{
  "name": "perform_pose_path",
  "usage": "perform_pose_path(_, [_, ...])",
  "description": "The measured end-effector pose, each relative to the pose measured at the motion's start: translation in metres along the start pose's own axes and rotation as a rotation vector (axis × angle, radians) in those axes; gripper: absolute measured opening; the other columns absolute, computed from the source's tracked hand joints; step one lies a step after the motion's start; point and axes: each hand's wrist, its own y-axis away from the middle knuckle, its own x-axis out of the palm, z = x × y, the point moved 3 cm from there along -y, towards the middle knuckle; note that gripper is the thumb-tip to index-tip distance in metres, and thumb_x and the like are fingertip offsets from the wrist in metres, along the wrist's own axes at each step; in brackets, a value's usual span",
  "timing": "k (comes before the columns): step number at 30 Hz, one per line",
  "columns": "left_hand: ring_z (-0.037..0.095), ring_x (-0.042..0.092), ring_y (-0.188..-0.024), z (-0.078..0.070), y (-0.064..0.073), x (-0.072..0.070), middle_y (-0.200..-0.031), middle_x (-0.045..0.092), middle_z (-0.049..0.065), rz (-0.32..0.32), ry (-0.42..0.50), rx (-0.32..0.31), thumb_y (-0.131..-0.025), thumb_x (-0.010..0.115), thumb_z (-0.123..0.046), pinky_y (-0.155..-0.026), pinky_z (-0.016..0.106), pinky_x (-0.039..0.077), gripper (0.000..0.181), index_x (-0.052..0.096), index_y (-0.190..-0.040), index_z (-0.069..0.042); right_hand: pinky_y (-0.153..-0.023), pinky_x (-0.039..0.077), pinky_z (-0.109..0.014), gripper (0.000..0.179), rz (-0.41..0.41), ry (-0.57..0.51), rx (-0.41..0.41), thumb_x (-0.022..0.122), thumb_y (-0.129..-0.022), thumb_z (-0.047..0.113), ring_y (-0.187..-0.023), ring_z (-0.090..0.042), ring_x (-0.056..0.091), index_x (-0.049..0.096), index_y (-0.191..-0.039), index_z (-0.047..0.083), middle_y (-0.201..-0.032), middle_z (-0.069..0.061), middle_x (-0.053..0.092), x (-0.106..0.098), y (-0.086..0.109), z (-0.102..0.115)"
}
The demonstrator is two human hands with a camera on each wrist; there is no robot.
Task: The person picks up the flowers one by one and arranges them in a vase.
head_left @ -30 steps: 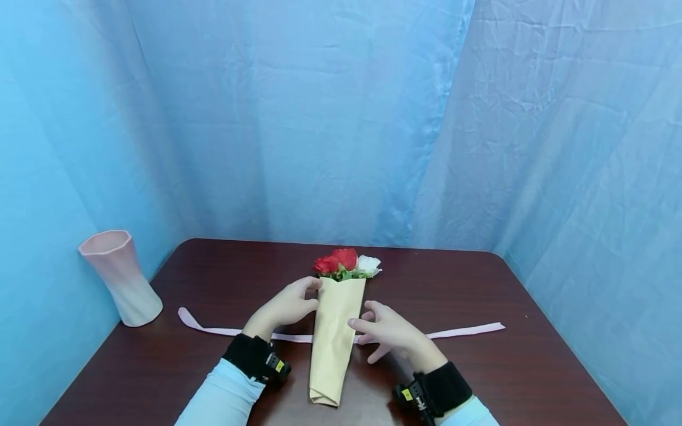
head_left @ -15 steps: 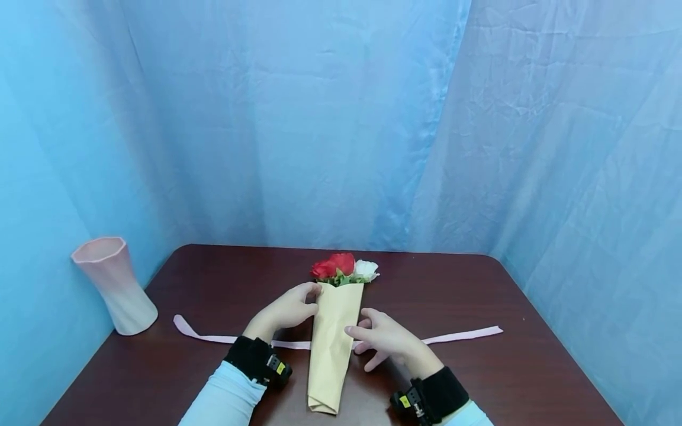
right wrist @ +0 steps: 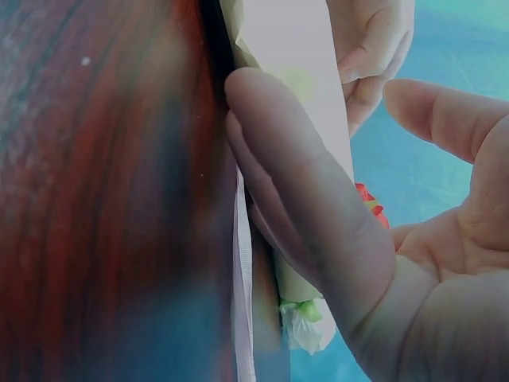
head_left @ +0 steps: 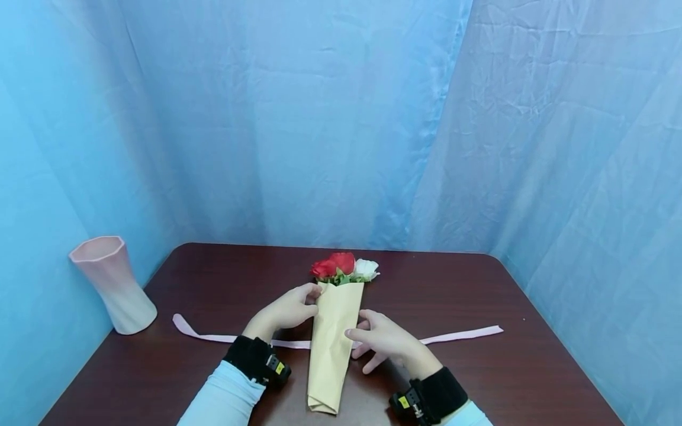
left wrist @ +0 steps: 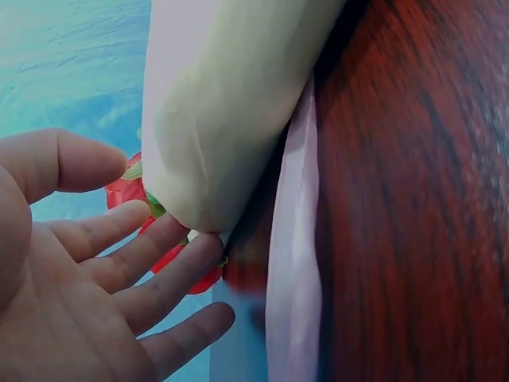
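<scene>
A bouquet wrapped in cream paper [head_left: 333, 355] lies on the table, its red roses [head_left: 341, 262] and white rose [head_left: 365, 269] showing at the far end. Under the wrapper runs a pale pink ribbon [head_left: 463, 335], stretching out to both sides. My left hand [head_left: 288, 308] is at the wrapper's upper left edge; in the left wrist view its extended fingers [left wrist: 163, 290] touch the paper. Beside the right edge is my right hand [head_left: 388, 338], thumb near the paper and fingers loosely spread above the ribbon. In the right wrist view its fingers partly hide the bouquet.
A pink and white vase [head_left: 117, 290] stands at the table's left edge. The dark brown table [head_left: 437, 284] has blue curtains [head_left: 330, 130] hanging behind it and at both sides.
The whole head view has shifted slightly, with the table a little lower in it. Both hands, the bouquet and the ribbon keep nearly the same places relative to each other.
</scene>
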Motion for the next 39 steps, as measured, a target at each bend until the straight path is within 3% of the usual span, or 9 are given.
perform_pose_path(25, [0.023,0.062,-0.110,-0.018,0.009,-0.015,-0.125,0.064,0.006,-0.040,0.077,0.041,-0.095,0.057,-0.008,-0.092,0.042,0.053,0.039,0.061,-0.134,-0.004,-0.060,0.061,-0.047,0.084,-0.021,0.001,-0.018,0.070,-0.098,0.022,-0.083,-0.032,0.071,0.016,-0.158,-0.005,-0.118,-0.020,0.056,0.004,-0.001,0.005])
perform_pose_path(39, [0.024,0.062,-0.109,-0.026,0.018,-0.021,-0.125,0.064,0.010,-0.052,0.065,0.077,-0.094,0.056,-0.005,-0.091,0.042,0.054,0.041,0.059,-0.134,0.002,-0.061,0.061,-0.047,0.085,0.008,-0.005,-0.021,0.069,-0.099,0.022,-0.084,-0.033,0.071,0.015,-0.157,-0.007,-0.124,-0.022,0.055,0.003,-0.002,0.001])
